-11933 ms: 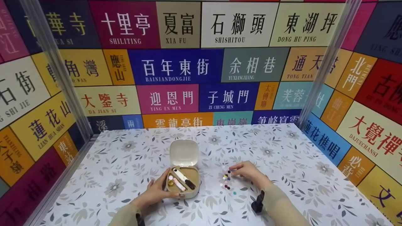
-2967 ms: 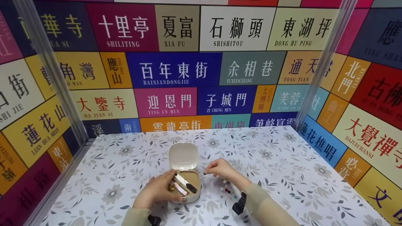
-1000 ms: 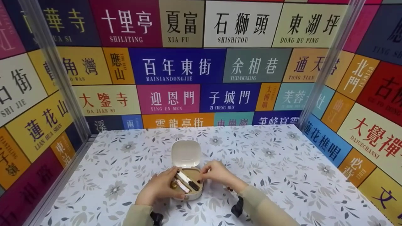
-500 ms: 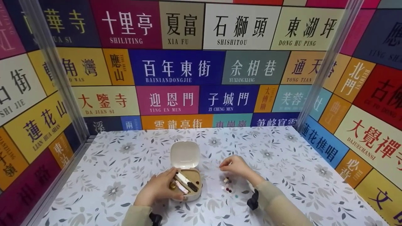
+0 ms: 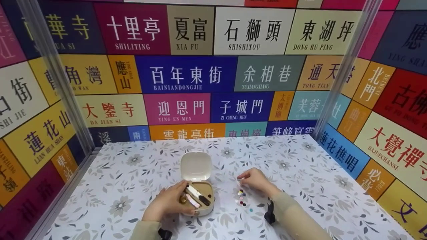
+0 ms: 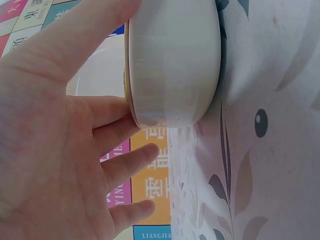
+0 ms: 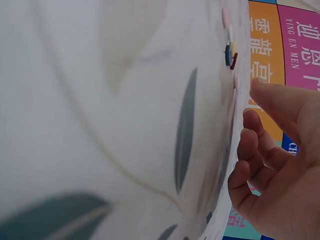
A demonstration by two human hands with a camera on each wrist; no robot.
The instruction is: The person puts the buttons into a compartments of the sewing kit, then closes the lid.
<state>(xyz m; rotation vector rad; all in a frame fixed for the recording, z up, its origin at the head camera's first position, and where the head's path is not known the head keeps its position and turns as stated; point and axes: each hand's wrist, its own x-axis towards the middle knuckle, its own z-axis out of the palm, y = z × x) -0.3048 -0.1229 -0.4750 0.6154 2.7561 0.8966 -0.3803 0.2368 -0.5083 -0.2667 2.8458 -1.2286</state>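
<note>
A small cream box (image 5: pixel 206 211) stands on the table, its hinged lid (image 5: pixel 196 165) raised at the back. My left hand (image 5: pixel 169 201) grips the box from the left, thumb and index finger at opposite edges of its rim. Inside lie a white-and-black stick (image 5: pixel 198 194), a pink-and-white tube (image 5: pixel 192 202) and a gold-coloured piece (image 5: pixel 183 199). One black button (image 5: pixel 209 196) sits in the right compartment. To the right of the box, my right hand (image 5: pixel 256 180) hovers at the far end of several small coloured buttons (image 5: pixel 241 202); thumb and fingers are apart with nothing visible between them.
A floral cloth (image 5: pixel 133 176) covers the table. A teal button (image 5: pixel 251 210) lies nearest me, a little apart from the others. Panels with large printed characters (image 5: pixel 186 74) line the back and sides.
My right hand has carried a black button to the box, left it in the right compartment, and gone back rightward to the loose buttons. The left hand keeps its grip on the box.
</note>
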